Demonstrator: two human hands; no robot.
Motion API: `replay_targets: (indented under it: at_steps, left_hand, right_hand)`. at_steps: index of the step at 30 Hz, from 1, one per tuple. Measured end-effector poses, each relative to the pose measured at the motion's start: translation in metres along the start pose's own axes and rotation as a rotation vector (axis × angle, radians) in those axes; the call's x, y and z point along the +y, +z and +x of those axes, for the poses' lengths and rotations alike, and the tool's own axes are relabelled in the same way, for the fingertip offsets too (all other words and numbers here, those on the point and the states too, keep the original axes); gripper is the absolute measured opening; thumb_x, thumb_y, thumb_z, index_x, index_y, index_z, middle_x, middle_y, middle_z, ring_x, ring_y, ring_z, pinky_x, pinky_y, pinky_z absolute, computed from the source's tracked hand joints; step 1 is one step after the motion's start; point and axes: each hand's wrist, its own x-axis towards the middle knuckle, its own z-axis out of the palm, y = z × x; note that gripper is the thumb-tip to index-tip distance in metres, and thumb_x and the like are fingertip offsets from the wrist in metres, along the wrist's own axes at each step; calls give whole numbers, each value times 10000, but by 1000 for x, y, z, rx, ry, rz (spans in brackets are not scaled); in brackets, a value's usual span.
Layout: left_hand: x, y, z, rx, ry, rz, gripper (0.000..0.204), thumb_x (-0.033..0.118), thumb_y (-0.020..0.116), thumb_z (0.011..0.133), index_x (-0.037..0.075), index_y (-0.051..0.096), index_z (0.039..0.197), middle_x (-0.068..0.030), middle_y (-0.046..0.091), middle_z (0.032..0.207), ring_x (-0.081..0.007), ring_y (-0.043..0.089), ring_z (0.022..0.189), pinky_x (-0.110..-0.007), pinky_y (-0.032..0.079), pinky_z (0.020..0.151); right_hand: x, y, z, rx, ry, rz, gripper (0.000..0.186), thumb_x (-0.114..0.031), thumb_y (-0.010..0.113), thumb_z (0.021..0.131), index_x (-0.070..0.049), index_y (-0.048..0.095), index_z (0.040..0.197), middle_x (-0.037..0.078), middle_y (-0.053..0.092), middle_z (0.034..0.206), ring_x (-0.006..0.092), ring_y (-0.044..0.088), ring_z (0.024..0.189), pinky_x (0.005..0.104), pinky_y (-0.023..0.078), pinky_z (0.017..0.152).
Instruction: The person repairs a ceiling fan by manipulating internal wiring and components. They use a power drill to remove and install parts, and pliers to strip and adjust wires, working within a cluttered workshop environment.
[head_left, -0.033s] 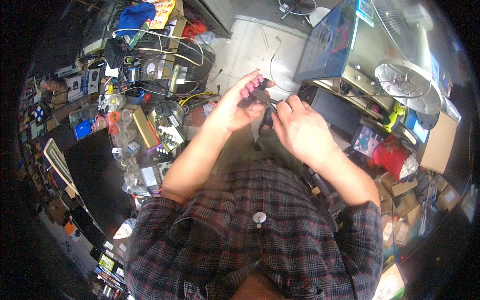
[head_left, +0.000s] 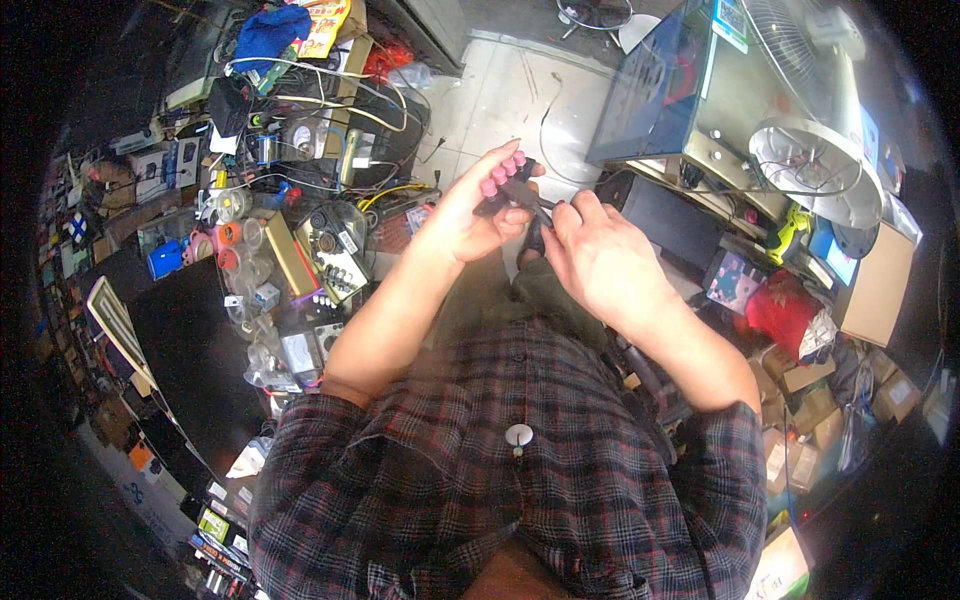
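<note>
In front of my body, my left hand [head_left: 474, 212] is closed round a small dark part that carries a row of several pink knobs [head_left: 503, 173]. The knobs point away from the palm. My right hand [head_left: 598, 245] is closed just to its right, with its fingers pinched on a slim dark piece [head_left: 540, 208] that reaches over to the dark part. Whether that piece is a tool or belongs to the part cannot be made out. Both hands hang in the air above my lap, close together but apart.
Left lies a cluttered bench with clear plastic cups [head_left: 247, 240], cables [head_left: 385, 195] and a dark panel [head_left: 200, 370]. At right stand a glass display case [head_left: 650, 90], a white fan [head_left: 820, 170], a red bag [head_left: 785, 312] and cardboard boxes [head_left: 800, 440]. Pale floor tiles [head_left: 490, 90] lie beyond.
Almost nothing differs. My right fingers and the slim dark piece have shifted very slightly; my left hand keeps its hold.
</note>
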Motion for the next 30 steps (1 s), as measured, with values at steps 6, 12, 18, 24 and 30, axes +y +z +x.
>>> replay_targets:
  at_steps: [6,12,18,24,30]
  left_hand:
    - [1,-10,7,-157,-172,-73,345,440,646,992,98,633,951,-2,553,733,-48,350,385,-160,209,336]
    - [-7,-24,16,-90,-158,-84,343,406,740,935,86,617,923,-38,626,842,-88,351,418,-219,232,369]
    - [-13,-10,5,77,-54,44,253,397,732,941,162,659,883,-15,664,890,-70,351,408,-200,221,351]
    - [-10,-24,14,-225,-213,-198,346,465,651,984,125,645,921,11,565,756,-66,336,400,-194,216,346]
    - [-18,-28,15,-212,-230,-210,344,471,642,988,138,627,905,10,561,750,-66,342,400,-198,218,347]
  right_hand:
    - [4,1,-2,-39,4,-9,197,-215,634,934,-20,614,910,168,622,879,335,687,730,410,583,685]
    - [12,-3,-2,-164,-36,-64,164,-166,603,905,-4,627,923,172,641,896,322,712,745,403,599,680]
    - [14,-19,4,-308,-50,-58,168,-137,578,891,5,640,954,179,648,919,325,720,776,409,601,695]
    - [9,-3,-4,-79,-20,-12,187,-192,624,917,-5,632,933,172,632,903,337,699,775,419,592,720]
    - [6,8,-11,-91,29,4,204,-217,632,929,-15,636,899,172,631,890,339,693,755,414,592,696]
